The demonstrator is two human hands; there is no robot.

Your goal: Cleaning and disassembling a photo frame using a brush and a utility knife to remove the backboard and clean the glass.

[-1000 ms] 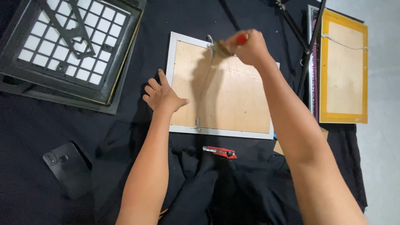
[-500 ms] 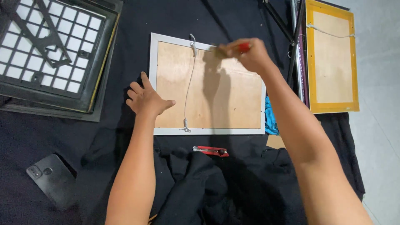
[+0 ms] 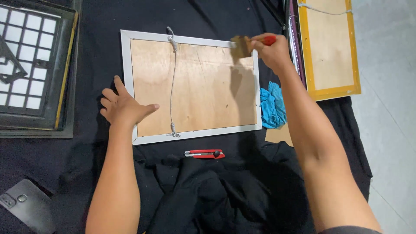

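Observation:
A picture frame [image 3: 190,89] lies face down on black cloth, its plywood back up, with a white rim and a hanging wire running top to bottom. My left hand [image 3: 123,106] lies flat on the frame's left edge, fingers spread. My right hand [image 3: 272,51] grips a red-handled brush [image 3: 245,44] over the frame's top right corner; the bristles are blurred.
A red utility knife [image 3: 204,154] lies just below the frame. A blue rag [image 3: 272,105] sits at the frame's right side. A yellow-rimmed frame [image 3: 328,47] is at the right, a dark gridded frame [image 3: 30,69] at the left, a phone [image 3: 26,206] bottom left.
My right hand with the brush has moved from the frame's top middle to its top right corner. The left hand stays on the left edge. The camera view shifted.

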